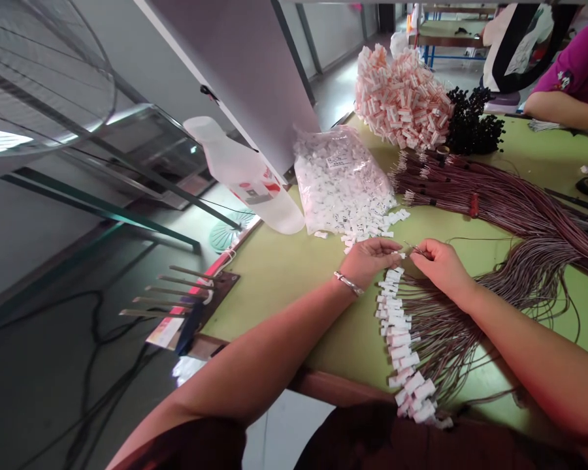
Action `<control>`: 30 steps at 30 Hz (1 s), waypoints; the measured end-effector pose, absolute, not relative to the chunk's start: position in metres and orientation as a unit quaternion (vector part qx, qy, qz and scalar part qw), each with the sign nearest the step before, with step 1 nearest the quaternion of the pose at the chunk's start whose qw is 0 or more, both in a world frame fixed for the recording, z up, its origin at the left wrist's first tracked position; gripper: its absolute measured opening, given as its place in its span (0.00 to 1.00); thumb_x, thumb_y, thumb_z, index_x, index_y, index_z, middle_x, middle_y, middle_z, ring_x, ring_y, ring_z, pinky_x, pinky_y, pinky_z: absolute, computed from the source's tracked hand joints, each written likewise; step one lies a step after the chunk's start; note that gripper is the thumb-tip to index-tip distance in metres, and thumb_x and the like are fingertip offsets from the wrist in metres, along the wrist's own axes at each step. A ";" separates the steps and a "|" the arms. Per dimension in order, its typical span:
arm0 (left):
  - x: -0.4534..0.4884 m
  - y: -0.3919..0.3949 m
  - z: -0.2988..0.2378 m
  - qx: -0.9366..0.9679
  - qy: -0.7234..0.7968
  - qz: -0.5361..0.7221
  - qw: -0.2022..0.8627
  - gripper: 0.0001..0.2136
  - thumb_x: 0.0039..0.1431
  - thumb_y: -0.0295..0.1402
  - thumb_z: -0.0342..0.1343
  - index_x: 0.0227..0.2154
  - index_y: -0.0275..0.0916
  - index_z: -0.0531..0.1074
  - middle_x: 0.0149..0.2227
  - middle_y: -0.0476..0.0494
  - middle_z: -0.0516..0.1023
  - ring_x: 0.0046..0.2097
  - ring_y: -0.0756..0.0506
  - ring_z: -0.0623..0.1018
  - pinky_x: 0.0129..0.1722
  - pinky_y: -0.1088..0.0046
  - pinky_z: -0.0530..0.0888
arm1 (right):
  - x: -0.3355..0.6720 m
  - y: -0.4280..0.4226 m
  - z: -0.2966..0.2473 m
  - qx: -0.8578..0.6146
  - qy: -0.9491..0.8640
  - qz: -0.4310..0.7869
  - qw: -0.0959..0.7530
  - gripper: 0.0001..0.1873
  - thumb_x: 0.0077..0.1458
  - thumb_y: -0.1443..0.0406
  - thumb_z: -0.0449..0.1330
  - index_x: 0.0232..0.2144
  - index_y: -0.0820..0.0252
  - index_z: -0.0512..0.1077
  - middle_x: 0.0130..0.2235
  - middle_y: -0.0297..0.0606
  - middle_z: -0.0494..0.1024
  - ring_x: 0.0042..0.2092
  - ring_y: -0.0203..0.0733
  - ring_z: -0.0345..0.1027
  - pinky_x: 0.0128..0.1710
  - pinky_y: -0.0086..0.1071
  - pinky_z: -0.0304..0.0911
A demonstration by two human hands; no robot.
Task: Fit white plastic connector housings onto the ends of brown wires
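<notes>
My left hand (372, 260) pinches a small white plastic connector (400, 255) between thumb and fingertips. Just to its right, my right hand (438, 262) is closed on a thin brown wire (414, 247), its tip pointing at the connector. Whether the wire tip is inside the connector is too small to tell. Below both hands runs a row of white connectors (400, 339) fitted on brown wires (451, 346) that fan out to the right under my right forearm. Loose white connectors (367, 228) spill from a clear plastic bag (345, 166) beyond my left hand.
A white bottle (247, 179) leans at the left of the green table (269, 281). Bundled brown wires (509, 189) lie at right. Behind stand a pink-white connector heap (402, 98) and black parts (475, 121). A metal-pronged rack (210, 294) sits on the left edge. A co-worker's arm (566, 111) rests far right.
</notes>
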State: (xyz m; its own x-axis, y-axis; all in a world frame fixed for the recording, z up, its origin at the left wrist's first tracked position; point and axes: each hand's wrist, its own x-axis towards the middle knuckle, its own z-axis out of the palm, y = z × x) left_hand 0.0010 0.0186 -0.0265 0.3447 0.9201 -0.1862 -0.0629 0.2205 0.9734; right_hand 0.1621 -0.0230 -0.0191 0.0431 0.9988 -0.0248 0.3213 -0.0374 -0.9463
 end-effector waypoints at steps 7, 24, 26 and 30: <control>0.000 0.018 -0.028 0.507 0.443 0.371 0.639 0.13 0.34 0.33 0.68 0.24 0.32 0.74 0.18 0.49 0.75 0.21 0.53 0.72 0.26 0.75 0.71 | 0.163 -0.024 -0.023 -0.597 -0.627 0.322 0.384 0.09 0.48 0.63 0.53 0.19 0.60 0.63 0.18 0.28 0.62 0.22 0.31 0.52 0.23 0.26 0.50; 0.004 0.014 -0.029 0.512 0.459 0.387 0.615 0.09 0.38 0.32 0.66 0.23 0.32 0.75 0.16 0.49 0.73 0.21 0.52 0.72 0.25 0.75 0.71 | 0.162 -0.025 -0.024 -0.599 -0.653 0.269 0.378 0.08 0.48 0.64 0.54 0.20 0.59 0.63 0.18 0.29 0.64 0.22 0.31 0.54 0.24 0.25 0.52; 0.003 0.014 -0.028 0.511 0.449 0.388 0.622 0.10 0.36 0.33 0.67 0.22 0.33 0.75 0.17 0.49 0.74 0.21 0.52 0.72 0.26 0.75 0.72 | 0.161 -0.025 -0.024 -0.600 -0.647 0.278 0.380 0.08 0.47 0.64 0.53 0.20 0.59 0.63 0.18 0.28 0.64 0.22 0.31 0.53 0.24 0.25 0.52; 0.003 0.015 -0.029 0.524 0.433 0.378 0.628 0.11 0.35 0.34 0.68 0.21 0.33 0.74 0.20 0.47 0.76 0.23 0.51 0.73 0.27 0.74 0.72 | 0.159 -0.025 -0.024 -0.602 -0.638 0.302 0.373 0.08 0.47 0.63 0.53 0.20 0.59 0.63 0.18 0.29 0.63 0.22 0.31 0.53 0.24 0.26 0.52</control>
State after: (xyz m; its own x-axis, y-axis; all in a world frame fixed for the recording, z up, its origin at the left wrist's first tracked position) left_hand 0.0027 0.0149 -0.0293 0.3387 0.9292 -0.1480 -0.0211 0.1648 0.9861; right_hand 0.1593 -0.0255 -0.0236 0.0031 0.9938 0.1112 0.5429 0.0918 -0.8348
